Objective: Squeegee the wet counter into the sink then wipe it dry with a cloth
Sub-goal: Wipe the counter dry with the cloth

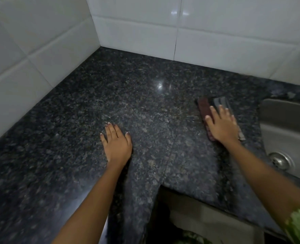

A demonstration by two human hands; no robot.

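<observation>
A folded cloth, dark red and grey, lies on the black speckled granite counter close to the steel sink at the right. My right hand lies flat on top of the cloth with straight fingers, pressing it to the stone. My left hand rests palm down on the bare counter in the middle, fingers spread, holding nothing. No squeegee is in view.
White tiled walls meet in a corner behind the counter. The sink drain shows at the right. The counter's front edge has a cut-in step near the bottom centre, with a dark gap below.
</observation>
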